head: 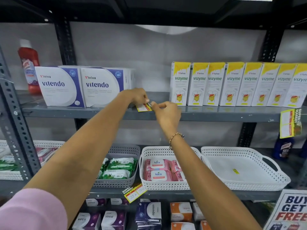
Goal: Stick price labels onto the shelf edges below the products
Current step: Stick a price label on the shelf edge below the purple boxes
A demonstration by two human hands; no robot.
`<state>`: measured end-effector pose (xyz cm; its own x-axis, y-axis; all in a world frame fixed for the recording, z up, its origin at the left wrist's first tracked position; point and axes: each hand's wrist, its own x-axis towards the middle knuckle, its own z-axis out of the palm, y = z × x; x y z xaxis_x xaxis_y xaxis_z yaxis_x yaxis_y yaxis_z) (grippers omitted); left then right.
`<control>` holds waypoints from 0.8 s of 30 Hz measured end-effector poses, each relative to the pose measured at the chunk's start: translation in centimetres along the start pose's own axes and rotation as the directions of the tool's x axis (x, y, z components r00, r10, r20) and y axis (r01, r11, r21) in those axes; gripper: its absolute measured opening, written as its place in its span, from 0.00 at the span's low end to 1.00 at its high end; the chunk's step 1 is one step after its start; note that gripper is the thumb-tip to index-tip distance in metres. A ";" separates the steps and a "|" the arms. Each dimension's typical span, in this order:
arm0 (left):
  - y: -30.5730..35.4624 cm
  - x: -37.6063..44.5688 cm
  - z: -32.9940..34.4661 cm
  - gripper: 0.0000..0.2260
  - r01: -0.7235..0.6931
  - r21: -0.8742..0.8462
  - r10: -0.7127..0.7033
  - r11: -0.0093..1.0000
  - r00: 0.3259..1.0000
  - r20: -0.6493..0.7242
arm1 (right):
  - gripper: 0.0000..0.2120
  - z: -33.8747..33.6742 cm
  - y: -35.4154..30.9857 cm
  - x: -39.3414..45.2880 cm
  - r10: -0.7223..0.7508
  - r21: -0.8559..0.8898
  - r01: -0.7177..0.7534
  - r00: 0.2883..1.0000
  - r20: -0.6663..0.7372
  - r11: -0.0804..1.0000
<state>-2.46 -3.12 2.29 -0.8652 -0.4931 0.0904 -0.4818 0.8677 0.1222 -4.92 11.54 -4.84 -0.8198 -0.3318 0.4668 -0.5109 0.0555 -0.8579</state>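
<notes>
Up top — two hands (137, 97) (163, 108) pinch one label (144, 107), seemingly.

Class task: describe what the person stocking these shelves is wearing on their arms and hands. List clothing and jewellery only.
The left arm has a pink short sleeve at the upper arm and is bare below it. The right wrist carries a beaded bracelet in gold and dark tones. No gloves, rings or watch are visible on the left hand or the right hand.
</notes>
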 end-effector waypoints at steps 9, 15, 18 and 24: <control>0.6 1.2 -0.2 0.16 -0.132 0.066 0.128 0.989 0.990 0.061 | 0.13 -0.7 -2.8 2.2 0.015 -0.558 0.073 0.988 0.151 0.826; 0.0 2.5 0.0 0.13 -0.187 0.039 0.186 0.982 0.982 0.031 | 0.15 -0.7 -2.9 3.5 0.096 -0.528 0.021 0.976 0.194 0.849; -0.1 2.9 -0.3 0.07 -0.207 -0.013 0.206 0.978 0.978 -0.037 | 0.13 -0.6 -2.5 4.0 0.141 -0.486 -0.029 0.971 0.194 0.873; -0.4 2.6 -1.9 0.05 -0.237 -0.017 0.234 0.971 0.964 -0.125 | 0.09 -1.2 -2.1 5.4 0.165 -0.321 -0.125 0.981 0.102 0.939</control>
<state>-4.29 -4.83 4.32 -0.9296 -0.2807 0.2389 -0.2601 0.9588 0.1143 -8.56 10.82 -0.27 -0.8623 -0.4121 0.2942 -0.4603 0.3956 -0.7948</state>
